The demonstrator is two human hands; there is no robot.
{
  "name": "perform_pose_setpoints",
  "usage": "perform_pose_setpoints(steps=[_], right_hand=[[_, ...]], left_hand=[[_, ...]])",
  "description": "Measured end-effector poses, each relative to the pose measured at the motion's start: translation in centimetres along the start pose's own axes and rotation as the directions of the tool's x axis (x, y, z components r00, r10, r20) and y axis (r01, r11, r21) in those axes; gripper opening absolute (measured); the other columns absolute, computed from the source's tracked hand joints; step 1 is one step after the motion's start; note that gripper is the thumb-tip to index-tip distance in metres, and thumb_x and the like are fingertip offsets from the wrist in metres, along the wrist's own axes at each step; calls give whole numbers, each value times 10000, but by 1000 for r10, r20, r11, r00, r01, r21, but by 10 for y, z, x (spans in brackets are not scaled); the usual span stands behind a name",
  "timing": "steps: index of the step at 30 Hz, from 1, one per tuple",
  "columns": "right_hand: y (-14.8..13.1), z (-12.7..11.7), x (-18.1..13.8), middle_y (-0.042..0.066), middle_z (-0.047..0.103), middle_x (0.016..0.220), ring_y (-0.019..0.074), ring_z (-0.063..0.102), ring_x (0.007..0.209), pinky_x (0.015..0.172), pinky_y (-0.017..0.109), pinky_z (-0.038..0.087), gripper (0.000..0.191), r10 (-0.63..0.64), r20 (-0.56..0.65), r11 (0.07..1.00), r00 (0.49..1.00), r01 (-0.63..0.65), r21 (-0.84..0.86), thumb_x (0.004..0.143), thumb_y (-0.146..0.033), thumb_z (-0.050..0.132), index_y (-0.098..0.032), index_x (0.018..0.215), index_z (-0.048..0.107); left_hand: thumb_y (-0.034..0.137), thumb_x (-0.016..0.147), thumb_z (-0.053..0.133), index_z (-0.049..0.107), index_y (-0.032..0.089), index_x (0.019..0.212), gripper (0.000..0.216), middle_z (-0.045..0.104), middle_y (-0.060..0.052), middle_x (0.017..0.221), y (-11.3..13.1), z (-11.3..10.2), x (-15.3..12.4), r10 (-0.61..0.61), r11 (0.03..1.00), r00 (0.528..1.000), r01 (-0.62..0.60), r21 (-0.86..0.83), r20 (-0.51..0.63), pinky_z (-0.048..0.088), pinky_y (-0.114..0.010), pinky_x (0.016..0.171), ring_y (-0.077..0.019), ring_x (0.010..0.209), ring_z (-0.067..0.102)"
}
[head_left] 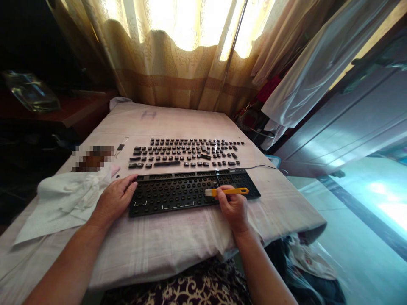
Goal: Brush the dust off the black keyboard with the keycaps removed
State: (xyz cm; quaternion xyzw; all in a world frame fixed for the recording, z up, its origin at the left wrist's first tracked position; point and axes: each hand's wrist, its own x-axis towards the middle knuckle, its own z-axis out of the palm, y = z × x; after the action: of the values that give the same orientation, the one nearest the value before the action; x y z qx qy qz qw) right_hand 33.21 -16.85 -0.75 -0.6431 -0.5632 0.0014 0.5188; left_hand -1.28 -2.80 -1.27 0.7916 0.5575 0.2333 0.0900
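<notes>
A black keyboard base [178,192] with its keycaps removed lies on the cloth-covered table [165,241] in front of me. My left hand [115,200] rests at its left end, fingers curled over the edge. My right hand [233,206] is closed on a small orange-handled brush [226,191], whose pale bristles touch the base's right part. Behind the base, several loose black keycaps [186,152] are laid out in rows.
A crumpled white cloth [65,199] lies at the left by my left hand. The keyboard's cable [263,167] runs off the right edge. Curtains [178,55] hang behind the table. A dark shelf [63,112] stands at the left. Bags [305,258] lie below at the right.
</notes>
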Motion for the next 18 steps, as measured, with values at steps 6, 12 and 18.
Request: perform_pose_setpoints(steps=[6,12,18], right_hand=[[1,1,-2,6,733,582,184,720,507,527,251,552,229,14,47,999,999,-16,29,944,-371,579,-223,799,678],[-4,1,-2,-1,722,594,184,714,518,513,255,559,175,44,45,990,998,-50,131,916,-344,597,-229,803,666],[-10,3,-2,3,736,633,182,721,546,525,259,571,135,31,56,984,998,-40,175,903,-314,595,-237,818,666]], left_hand=[[466,929,358,699,193,1222,526,763,-86,1195,0,0,0,-1,1000,1000,1,2,-3,535,-415,1040,-279,1128,696],[458,932,352,702,205,1218,517,766,-79,1186,-1,1,0,-8,1000,1000,8,-3,-5,525,-413,1049,-273,1129,691],[452,927,368,707,215,1205,499,773,-73,1168,0,1,-1,-2,1000,1000,1,-10,-22,531,-424,1036,-281,1113,692]])
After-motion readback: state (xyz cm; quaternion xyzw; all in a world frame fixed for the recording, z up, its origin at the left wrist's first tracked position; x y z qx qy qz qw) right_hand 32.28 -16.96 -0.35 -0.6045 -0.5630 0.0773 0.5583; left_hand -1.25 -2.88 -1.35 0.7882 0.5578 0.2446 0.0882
